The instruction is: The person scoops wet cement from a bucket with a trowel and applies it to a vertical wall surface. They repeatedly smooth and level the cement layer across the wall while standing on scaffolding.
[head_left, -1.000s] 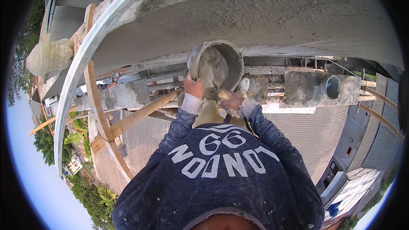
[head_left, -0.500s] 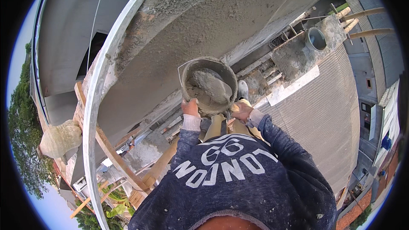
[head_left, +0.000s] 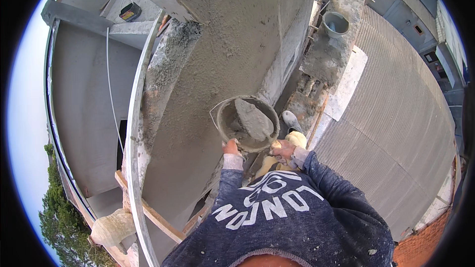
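A round bucket (head_left: 223, 123) of wet grey mortar is held up in front of my body, its thin wire handle hanging off the left side. My left hand (head_left: 231, 147) grips the near-left rim. My right hand (head_left: 283, 151) is closed at the near-right rim, with a small yellowish end showing at its fingers; whether that is a tool handle I cannot tell. Inside lies a mortar-coated, rounded blade-like shape (head_left: 254, 120), slanting across the bucket, possibly a trowel. My fingers under the rim are mostly hidden.
A rough plastered wall (head_left: 222, 44) rises ahead. On the right, a mortar-spattered plank platform (head_left: 324, 62) carries a grey bucket (head_left: 335, 23), above a corrugated roof (head_left: 391, 113). A long pale straightedge-like bar (head_left: 132, 148) crosses the left. A dark bucket (head_left: 130, 12) stands at far left.
The view has swung, so the platform with its bucket appears more upright and a dark bucket shows at far left. Both hands keep holding the mortar bucket, which sits slightly lower in the view.
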`<state>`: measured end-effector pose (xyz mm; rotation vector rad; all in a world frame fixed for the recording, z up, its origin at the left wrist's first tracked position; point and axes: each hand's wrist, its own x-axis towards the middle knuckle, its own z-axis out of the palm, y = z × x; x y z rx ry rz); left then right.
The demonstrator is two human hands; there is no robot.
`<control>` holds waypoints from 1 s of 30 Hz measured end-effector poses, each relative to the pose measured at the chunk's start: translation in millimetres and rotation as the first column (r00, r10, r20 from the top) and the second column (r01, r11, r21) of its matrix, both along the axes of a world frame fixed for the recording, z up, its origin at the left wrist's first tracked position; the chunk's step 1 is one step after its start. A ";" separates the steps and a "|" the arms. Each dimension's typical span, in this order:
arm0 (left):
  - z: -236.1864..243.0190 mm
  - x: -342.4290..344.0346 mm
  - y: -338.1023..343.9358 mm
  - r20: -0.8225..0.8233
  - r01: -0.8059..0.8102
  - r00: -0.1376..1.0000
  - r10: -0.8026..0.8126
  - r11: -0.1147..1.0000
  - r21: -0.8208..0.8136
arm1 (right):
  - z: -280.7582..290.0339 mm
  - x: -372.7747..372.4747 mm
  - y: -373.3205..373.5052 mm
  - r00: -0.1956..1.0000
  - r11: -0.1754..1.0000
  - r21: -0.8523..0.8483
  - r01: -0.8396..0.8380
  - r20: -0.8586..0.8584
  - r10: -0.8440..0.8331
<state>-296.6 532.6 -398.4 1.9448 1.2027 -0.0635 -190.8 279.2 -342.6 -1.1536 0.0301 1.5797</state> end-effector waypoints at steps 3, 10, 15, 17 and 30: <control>-5.5 4.0 2.7 0.127 -0.482 0.827 0.547 0.808 -0.341 | 6.2 5.9 -4.3 0.978 0.974 0.117 0.196 -0.095 -0.185; -21.3 -29.2 21.2 -0.006 -0.528 0.821 0.572 0.755 -0.389 | 37.6 66.7 -69.5 0.721 0.687 0.217 0.693 -0.199 -0.664; -23.0 -75.7 29.4 -0.039 -0.564 0.812 0.582 0.766 -0.309 | 73.7 147.9 -167.5 0.202 0.247 0.290 0.925 0.177 -0.963; -14.0 -90.2 28.1 -0.123 -0.553 0.833 0.540 0.804 -0.218 | 77.6 176.4 -209.6 -0.040 0.086 0.306 0.948 0.385 -0.922; -20.4 -210.4 22.2 -0.276 -0.303 0.922 0.271 0.950 -0.079 | -82.6 286.2 120.2 0.290 0.505 -0.182 0.844 0.946 -0.144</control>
